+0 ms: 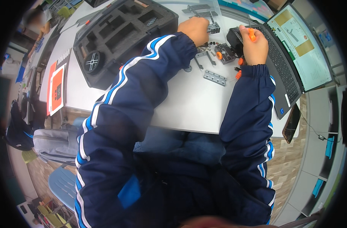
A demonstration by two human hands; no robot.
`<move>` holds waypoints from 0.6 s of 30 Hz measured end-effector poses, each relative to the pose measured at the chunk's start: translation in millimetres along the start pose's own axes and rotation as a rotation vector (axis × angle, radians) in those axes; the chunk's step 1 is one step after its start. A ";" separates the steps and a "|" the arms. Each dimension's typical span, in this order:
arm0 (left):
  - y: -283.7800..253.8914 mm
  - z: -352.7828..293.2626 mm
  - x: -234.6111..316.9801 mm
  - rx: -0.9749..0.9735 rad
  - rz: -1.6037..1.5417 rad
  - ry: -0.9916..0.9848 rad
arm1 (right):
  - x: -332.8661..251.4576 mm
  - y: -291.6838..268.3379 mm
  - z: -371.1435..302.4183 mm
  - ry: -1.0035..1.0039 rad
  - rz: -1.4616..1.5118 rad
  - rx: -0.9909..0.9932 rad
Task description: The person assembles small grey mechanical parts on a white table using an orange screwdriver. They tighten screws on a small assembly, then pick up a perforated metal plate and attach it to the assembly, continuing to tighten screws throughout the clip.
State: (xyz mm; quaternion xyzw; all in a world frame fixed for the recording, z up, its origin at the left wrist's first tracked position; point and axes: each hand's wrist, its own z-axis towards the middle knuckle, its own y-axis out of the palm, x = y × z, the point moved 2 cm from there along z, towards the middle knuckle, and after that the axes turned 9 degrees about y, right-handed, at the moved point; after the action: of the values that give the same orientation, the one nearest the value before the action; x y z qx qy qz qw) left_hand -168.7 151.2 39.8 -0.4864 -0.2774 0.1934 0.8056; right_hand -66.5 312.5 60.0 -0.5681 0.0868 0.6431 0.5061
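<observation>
On the white tabletop [181,110] lies a black case [112,49]. The left hand [193,32] is curled beside a grey metal piece [214,29]; whether it grips this, I cannot tell. A careless sleeve [247,98] could push the loose plate [215,77] away. The right hand [256,47] grips an orange handle [252,35] near the laptop [281,62].

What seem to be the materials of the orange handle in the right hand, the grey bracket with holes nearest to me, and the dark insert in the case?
Orange handle: probably smooth plastic, from its bright, even colour.
Grey bracket: likely metal, from its dull sheen; grey plastic possible.
Dark insert: apparently matte foam, with shaped recesses.
</observation>
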 end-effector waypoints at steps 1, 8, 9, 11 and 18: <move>0.2 -1.5 0.5 0.022 0.003 0.020 | -0.2 -0.1 -0.1 -0.001 0.011 0.005; 0.8 -7.8 -3.1 0.030 0.002 0.088 | 0.7 4.0 -1.8 0.026 0.015 -0.003; 1.8 -7.7 -3.5 -0.001 0.016 0.099 | 0.3 4.2 -1.8 0.014 0.009 0.004; 4.2 -6.3 -3.8 -0.061 0.048 0.118 | -0.8 4.0 -2.2 0.000 -0.006 0.017; 7.6 -8.3 0.0 -0.093 0.034 0.206 | -5.3 2.9 -6.2 0.000 0.047 0.024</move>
State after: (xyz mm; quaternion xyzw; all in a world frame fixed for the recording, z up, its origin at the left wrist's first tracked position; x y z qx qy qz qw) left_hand -163.8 149.1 29.9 -0.5452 -0.1934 0.1431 0.8030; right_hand -65.6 304.0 60.8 -0.5597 0.1078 0.6536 0.4979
